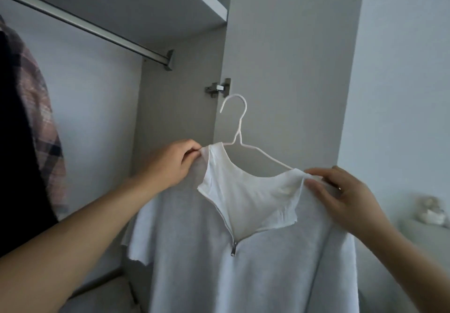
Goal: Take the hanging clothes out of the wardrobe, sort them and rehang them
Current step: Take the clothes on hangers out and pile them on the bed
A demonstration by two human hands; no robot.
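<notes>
Grey zip top sits centre-to-lower frame, draped on a white wire hanger, held out in front of the open wardrobe. Both hands clamped on it. Left hand pinches the shoulder seam at the hanger's left end, fingers curled round fabric. Right hand grips the other shoulder, thumb on front, fingers behind.

Key relation: the rail lies upper left of the hands, running diagonally from the far left edge down to its bracket near centre. Hanger's long axis runs left-high to right-low, approx parallel to the rail's slope in frame. Hook stands upright just above and between the hands, its open end facing left, i.e. toward the rail. Hook is well below rail level and right of the bracket.

Judgement: top looks seated on the hanger, so next is prob. the rehang, meaning lift up and left. Left hand is nearer the rail; the right would have to cross further. Likely one hand needs to shift to the hanger neck to steer the hook over.

Free rail btwn the bracket and the clothes already hanging: a plaid shirt and a dark garment at the left edge. Can't tell how deep the rail sits vs. the hook.

Risk: the wide neckline could slip off a hanger arm when tilted.
</notes>
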